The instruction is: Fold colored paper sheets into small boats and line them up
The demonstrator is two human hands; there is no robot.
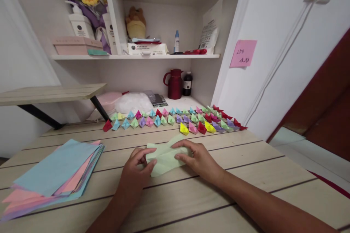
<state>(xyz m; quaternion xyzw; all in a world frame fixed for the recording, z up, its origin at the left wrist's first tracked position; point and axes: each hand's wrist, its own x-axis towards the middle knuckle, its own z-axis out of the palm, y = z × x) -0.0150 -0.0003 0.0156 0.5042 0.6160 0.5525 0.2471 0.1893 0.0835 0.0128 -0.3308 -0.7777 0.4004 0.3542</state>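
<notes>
A pale green sheet of origami paper (166, 160), creased and partly folded, is between my hands just above or on the slatted wooden table (207, 196); I cannot tell whether it touches. My left hand (138, 169) grips its left edge, index finger above and thumb lower. At the right edge, my right hand (201, 158) holds the paper with thumb and index finger, the other fingers partly hidden beneath. Beyond the paper stand rows of small folded paper boats in many colours, among them a yellow boat (184, 128) and a red boat (202, 127).
To the left lies a loose stack of coloured paper (57, 167), blue on top. A small raised wooden shelf (49, 94) stands at the table's left rear. Behind the boats are a white plastic bag (133, 102), a dark red jug (175, 84) and a dark bottle (187, 84).
</notes>
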